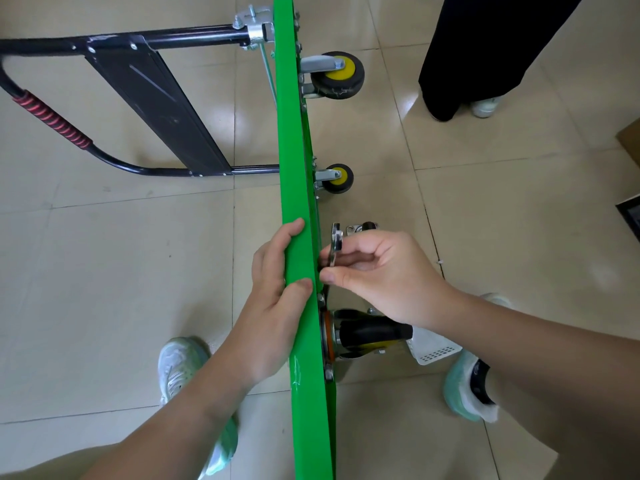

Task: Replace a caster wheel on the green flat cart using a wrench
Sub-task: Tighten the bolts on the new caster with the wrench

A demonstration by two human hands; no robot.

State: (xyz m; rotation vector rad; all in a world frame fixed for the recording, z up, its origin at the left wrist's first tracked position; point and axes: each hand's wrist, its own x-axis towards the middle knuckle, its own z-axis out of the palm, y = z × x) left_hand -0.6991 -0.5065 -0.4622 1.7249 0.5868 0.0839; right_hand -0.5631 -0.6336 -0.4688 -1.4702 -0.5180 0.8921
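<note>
Hands (277, 292) grip smooth green deck (294, 150), flat steel wrench (335, 245).

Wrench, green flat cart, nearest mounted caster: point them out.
wrench (333, 256): head view, on its metal shaft.
green flat cart (293, 150): head view, on its deck edge.
nearest mounted caster (375, 331): head view, on its black wheel.

green cart (297, 188) stands on edge, three yellow-hubbed casters (341, 75) pointing right; silver wrench (335, 244) upright beside its underside.
</note>
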